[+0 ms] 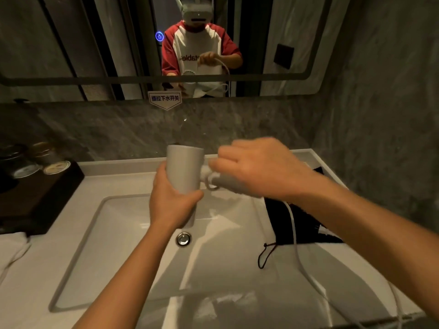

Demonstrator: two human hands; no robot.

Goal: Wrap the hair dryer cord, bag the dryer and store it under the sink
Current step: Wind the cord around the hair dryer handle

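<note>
A grey hair dryer (184,170) is held above the white sink (123,233), barrel pointing away from me. My left hand (171,203) grips the barrel from below. My right hand (254,167) is closed on the white cord (297,252) at the dryer's handle, where one loop of cord circles the handle. The rest of the cord hangs down past the sink's right edge and off the counter front. A black drawstring bag (306,224) lies flat on the counter to the right of the sink, partly hidden by my right forearm.
A dark wooden tray (35,200) with jars and cups stands on the counter at the left. A white towel (11,245) lies in front of it. A mirror (71,43) hangs above the grey marble backsplash. The sink drain (183,239) sits mid-basin.
</note>
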